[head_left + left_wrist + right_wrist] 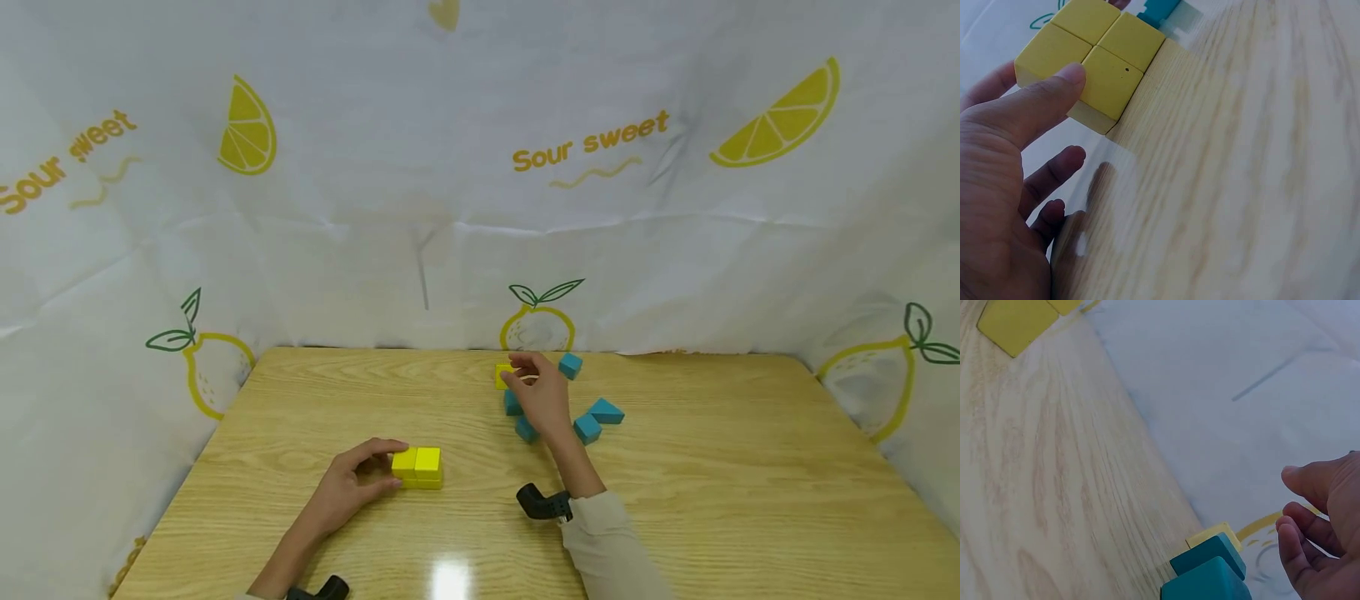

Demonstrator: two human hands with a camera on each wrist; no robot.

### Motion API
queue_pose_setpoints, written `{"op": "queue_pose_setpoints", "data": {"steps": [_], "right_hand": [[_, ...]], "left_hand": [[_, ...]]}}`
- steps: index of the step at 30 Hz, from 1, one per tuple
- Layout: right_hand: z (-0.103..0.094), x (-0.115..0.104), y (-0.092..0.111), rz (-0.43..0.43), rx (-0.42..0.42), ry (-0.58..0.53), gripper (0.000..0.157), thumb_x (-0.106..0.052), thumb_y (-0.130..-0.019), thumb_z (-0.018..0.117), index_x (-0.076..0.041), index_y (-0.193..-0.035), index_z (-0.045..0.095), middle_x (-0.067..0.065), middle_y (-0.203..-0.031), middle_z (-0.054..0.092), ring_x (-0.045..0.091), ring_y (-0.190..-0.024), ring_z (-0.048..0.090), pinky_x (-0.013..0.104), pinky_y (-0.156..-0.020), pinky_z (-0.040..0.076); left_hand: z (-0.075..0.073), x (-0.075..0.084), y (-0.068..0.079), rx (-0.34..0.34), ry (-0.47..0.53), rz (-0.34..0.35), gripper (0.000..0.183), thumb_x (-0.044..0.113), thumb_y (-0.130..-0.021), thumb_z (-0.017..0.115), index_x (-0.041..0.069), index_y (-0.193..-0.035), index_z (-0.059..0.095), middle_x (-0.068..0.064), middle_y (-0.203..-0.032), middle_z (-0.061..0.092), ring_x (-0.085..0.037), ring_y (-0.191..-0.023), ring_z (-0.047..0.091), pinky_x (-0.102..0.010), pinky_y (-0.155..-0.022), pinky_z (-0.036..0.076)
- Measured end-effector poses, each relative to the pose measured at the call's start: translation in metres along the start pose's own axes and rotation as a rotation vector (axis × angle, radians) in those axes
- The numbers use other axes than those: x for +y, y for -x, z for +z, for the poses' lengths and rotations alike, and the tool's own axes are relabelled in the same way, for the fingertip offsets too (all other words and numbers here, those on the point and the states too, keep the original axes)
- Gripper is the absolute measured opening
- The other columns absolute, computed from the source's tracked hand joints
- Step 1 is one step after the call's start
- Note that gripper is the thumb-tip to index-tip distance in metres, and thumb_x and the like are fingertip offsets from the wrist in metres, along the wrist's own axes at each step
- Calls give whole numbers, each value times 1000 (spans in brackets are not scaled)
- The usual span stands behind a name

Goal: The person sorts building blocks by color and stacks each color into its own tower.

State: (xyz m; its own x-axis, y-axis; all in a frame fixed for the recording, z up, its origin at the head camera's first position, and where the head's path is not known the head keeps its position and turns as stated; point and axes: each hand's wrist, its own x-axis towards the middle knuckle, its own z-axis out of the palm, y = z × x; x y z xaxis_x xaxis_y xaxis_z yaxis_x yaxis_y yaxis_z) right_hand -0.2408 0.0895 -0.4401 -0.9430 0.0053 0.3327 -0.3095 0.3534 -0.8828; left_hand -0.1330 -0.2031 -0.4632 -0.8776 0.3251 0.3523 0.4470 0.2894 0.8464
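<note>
Near the table's front left, my left hand [347, 487] pinches a two-by-two stack of yellow cubes [428, 463] at its left side. In the left wrist view its thumb [1054, 94] lies across the front faces of the yellow cubes [1132, 40], and the other fingers are partly hidden behind them. Farther back, my right hand [542, 393] hovers by a single yellow block [501, 377], fingers loosely bent and holding nothing. In the right wrist view the right hand [1325, 525] is apart from that yellow block [1222, 532] and the teal blocks [1207, 581].
Blue-teal blocks lie around the right hand: a cube [570, 366] at the back, another cube [587, 428] beside a triangular block [606, 412], and two partly hidden ones [526, 430] left of the wrist. A white lemon-print cloth [360, 275] hangs along the wooden table's [720, 500] back edge.
</note>
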Motion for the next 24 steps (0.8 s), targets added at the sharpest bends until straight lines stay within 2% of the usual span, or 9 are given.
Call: {"op": "queue_pose_setpoints", "data": {"steps": [5,12,17,21,24], "right_hand": [[1,5,-5,42,31,-15,32,-13,-87,72,-3,-116,63,11,-110,62,25,-94,58,36,-83,47],[5,14,-7,25,57,14,32,-14,-87,73,-1,-115,64,11,-107,63,27,-92,58,37,-80,49],[6,24,-6,46,58,15,35,-15,-86,74,-3,-117,64,14,-109,62,27,-92,55,38,-79,49],[5,33,-9,69,39,-6,40,-19,-86,74,-3,-120,62,16,-113,61,28,-93,54,40,-80,47],[3,39,-12,79,-37,-17,46,-24,-88,71,-4,-127,58,14,-121,57,28,-98,54,41,-83,46]], "left_hand": [[0,1,0,-3,2,-7,40,2,-82,74,6,-120,63,-1,-96,60,-30,-80,55,-30,-69,49],[-1,0,1,-8,3,-37,40,4,-82,74,6,-121,63,-2,-96,61,-30,-81,55,-31,-70,49],[-1,-1,4,-14,12,-50,40,6,-82,74,7,-121,63,-4,-96,60,-29,-81,55,-29,-70,49],[-1,-3,3,-11,5,-7,41,3,-82,74,7,-121,63,-3,-95,61,-28,-80,54,-30,-69,48],[0,-4,1,-7,-1,38,42,-1,-81,73,4,-121,62,-3,-94,61,-28,-80,54,-32,-69,48]]}}
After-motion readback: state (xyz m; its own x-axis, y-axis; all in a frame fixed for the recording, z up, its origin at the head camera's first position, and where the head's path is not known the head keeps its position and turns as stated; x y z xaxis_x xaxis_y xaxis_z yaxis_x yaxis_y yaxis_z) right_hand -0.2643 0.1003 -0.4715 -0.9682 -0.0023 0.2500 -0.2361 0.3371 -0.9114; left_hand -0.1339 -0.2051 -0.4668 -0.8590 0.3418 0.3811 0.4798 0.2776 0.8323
